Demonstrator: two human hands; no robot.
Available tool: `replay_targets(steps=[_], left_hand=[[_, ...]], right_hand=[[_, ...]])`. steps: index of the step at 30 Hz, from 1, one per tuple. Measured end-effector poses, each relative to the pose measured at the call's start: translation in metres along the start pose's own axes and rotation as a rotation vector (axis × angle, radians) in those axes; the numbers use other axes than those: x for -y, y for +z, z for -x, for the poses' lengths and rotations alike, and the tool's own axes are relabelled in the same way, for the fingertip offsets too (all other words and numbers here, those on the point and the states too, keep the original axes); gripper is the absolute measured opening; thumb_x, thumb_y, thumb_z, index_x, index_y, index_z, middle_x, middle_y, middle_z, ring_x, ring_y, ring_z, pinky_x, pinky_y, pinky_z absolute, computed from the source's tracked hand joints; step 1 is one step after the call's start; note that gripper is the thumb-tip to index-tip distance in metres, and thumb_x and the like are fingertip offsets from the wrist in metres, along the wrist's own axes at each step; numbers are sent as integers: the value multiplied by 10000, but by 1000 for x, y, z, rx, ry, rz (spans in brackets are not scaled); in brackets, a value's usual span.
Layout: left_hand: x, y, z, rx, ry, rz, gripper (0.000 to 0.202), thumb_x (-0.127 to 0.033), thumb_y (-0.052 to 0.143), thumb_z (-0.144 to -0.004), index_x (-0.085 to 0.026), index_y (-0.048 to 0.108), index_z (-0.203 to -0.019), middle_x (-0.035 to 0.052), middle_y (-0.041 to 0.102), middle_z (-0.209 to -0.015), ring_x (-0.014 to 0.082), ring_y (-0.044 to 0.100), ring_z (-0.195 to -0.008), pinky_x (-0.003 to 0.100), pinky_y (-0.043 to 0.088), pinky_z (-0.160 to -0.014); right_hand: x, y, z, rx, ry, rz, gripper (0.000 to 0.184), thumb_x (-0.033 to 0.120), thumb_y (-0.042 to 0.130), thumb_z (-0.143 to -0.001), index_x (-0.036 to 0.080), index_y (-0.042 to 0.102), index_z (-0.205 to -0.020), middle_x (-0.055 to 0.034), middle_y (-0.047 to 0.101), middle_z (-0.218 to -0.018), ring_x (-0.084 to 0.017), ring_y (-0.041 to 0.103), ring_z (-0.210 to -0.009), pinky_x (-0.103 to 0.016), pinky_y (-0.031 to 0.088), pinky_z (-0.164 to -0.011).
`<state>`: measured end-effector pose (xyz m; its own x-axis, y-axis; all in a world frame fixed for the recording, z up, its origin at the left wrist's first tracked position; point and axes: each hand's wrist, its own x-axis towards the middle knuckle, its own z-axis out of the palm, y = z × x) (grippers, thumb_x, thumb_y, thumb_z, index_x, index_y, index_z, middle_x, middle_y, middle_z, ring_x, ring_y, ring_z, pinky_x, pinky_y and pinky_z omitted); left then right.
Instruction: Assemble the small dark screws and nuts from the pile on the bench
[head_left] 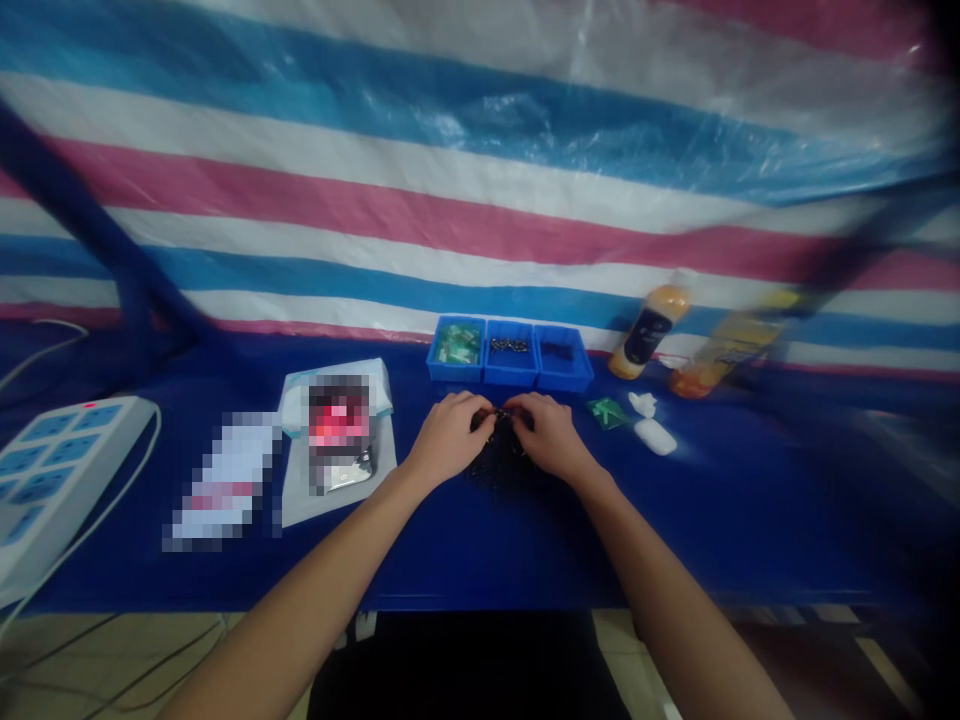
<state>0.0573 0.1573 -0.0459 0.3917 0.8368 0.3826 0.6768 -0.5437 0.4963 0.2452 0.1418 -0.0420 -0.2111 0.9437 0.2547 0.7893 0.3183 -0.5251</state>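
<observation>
Nearest: dark-clad lap, then the table's front edge (480, 603), running across under both forearms. Between that edge and the hands, a band of bare blue tabletop (480, 560).

Left hand (448, 437) and right hand (555, 437) nearly meet at mid-table, fingers curled in, thumb and finger of each pinched on a small dark piece (501, 412) between them. Its shape is too small to make out. Directly below, a loose heap of dark parts (495, 470) spreads on the blue, well in from the front edge.

Left side tighter: white power strip (112, 460) at the far left with its cable, then a pixelated pale sheet (232, 480) and a grey-white packet (296, 500); a bare strip separates packet from left forearm.

Right side roomier: broad blue surface beyond the right forearm. Farther up, a green packet (606, 413), crumpled white tissue (643, 403) and white rounded object (655, 436) sit close together.

Just beyond the hands, three blue bins stand side by side: left bin (456, 377) with green packets, middle bin (510, 375) with shiny bits, right bin (562, 381) with dark contents. Two bottles (651, 330) to their right. Striped sheeting (450, 185) walls off the back edge.
</observation>
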Motion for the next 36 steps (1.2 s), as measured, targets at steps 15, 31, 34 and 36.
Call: replay_targets(steps=[15,31,34,36], left_hand=[[-8,-5,-1,4,58,39,209,-363,497,-965,-247,628,-1079,22,672,-969,210,593,-917,382,436,-824],[-13,-8,1,-39,64,83,244,-374,479,-971,-251,617,-1129,12,680,-1002,201,597,-925,387,437,-849],[-13,-10,0,-121,4,103,284,-377,442,-983,-231,595,-1172,32,669,-1028,203,589,-947,386,443,-876],[-11,-11,-1,-160,-30,100,267,-373,439,-981,-221,617,-1110,37,665,-1012,204,586,-939,379,449,-872]], right_hand=[[3,-4,-3,-89,-42,-572,271,324,556,-877,205,621,-1111,-35,685,-905,-164,625,-826,-297,466,-790],[3,-4,-5,20,108,-626,386,517,477,-904,187,579,-732,16,551,-669,-136,504,-671,-265,408,-683],[2,-4,-11,-102,126,-806,368,529,544,-872,216,578,-1061,-4,620,-824,-156,557,-786,-292,431,-765],[1,-5,-13,-160,156,-812,528,540,564,-859,241,463,-1282,-19,642,-893,-175,576,-834,-317,436,-787]])
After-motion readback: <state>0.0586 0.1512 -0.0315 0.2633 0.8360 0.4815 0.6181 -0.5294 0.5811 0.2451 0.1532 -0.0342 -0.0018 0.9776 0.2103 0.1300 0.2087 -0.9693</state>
